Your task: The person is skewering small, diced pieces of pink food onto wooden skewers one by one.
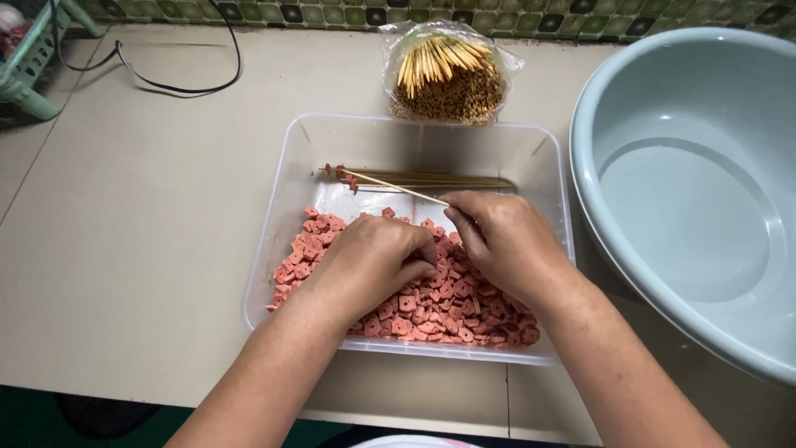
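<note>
Head view: we are working over the tray (290, 216). Right hand (502, 241) is pinching a bare skewer (394, 187) angling toward the tray's far-left side. Left hand (373, 257) is curling its fingers into the meat pieces (431, 311) along the near wall. Few loaded skewers (431, 178) are lying by the far wall; most pieces are remaining loose, so we judge the threading barely begun.
</note>
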